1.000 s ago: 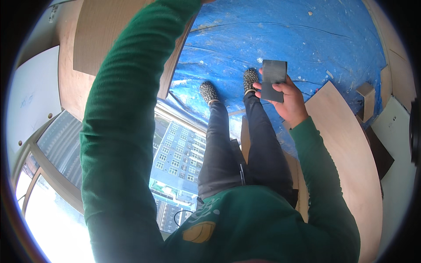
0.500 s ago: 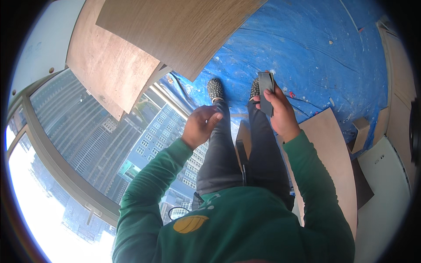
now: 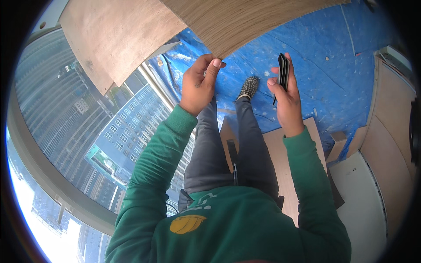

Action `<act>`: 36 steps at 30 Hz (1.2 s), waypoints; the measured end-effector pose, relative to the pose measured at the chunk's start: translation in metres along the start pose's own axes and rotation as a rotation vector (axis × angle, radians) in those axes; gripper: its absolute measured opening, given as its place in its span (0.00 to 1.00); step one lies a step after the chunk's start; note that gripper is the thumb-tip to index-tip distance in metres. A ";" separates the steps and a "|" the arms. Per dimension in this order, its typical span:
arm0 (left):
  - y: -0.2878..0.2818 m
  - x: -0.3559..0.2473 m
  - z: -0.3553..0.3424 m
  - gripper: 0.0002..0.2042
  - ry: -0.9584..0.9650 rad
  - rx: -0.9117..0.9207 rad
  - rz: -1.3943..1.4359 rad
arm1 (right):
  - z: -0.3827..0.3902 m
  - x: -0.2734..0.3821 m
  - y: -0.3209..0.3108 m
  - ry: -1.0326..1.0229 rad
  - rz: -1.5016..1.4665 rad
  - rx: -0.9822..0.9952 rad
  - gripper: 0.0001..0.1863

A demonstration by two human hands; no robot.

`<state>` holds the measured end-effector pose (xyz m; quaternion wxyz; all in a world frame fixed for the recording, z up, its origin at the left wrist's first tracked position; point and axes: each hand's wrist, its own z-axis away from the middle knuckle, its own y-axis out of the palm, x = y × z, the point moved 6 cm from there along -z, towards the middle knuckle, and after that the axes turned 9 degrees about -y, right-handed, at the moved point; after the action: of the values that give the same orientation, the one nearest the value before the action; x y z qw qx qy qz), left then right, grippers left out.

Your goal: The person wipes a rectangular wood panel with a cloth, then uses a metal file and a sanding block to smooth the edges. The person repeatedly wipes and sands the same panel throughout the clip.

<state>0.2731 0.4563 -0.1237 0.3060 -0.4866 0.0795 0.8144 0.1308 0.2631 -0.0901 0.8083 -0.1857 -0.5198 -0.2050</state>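
At the near corner of a brown wood-grain sheet (image 3: 245, 26), the thumb and fingers of my left hand (image 3: 199, 81) are pinched together on its tip. My right hand (image 3: 289, 98) is raised over the blue floor covering, closed around several thin, dark, flat pieces (image 3: 283, 72) held on edge. They look like a small stack of rectangular plates, slightly fanned apart. Their exact kind does not show. Beneath the wood-grain sheet, to its left, lies a paler, stained board (image 3: 120, 35).
A wrinkled blue sheet (image 3: 315, 65) covers the floor. On the left, a curved-looking window frame (image 3: 57, 184) borders a view of tall buildings. Pale panels (image 3: 285, 162) lie by my right leg, and a white board (image 3: 359, 188) with more panels leans at the right.
My left hand has moved up and forward onto the wood-grain sheet's corner. The dark pieces in my right hand have turned from flat to edge-on. My view has shifted.
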 end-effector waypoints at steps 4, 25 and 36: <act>-0.024 0.006 -0.001 0.16 0.041 -0.114 -0.066 | 0.003 -0.003 0.009 0.006 -0.013 -0.055 0.42; 0.006 -0.001 -0.004 0.11 -0.021 -0.145 0.196 | 0.009 -0.029 0.033 0.156 -0.098 -0.068 0.31; 0.004 -0.018 -0.007 0.29 0.027 -0.375 -0.095 | 0.007 -0.038 0.031 0.192 -0.105 -0.066 0.31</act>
<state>0.2825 0.4428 -0.1133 0.2470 -0.5490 -0.0926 0.7931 0.1274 0.2987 -0.1247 0.8360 -0.1641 -0.4421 -0.2807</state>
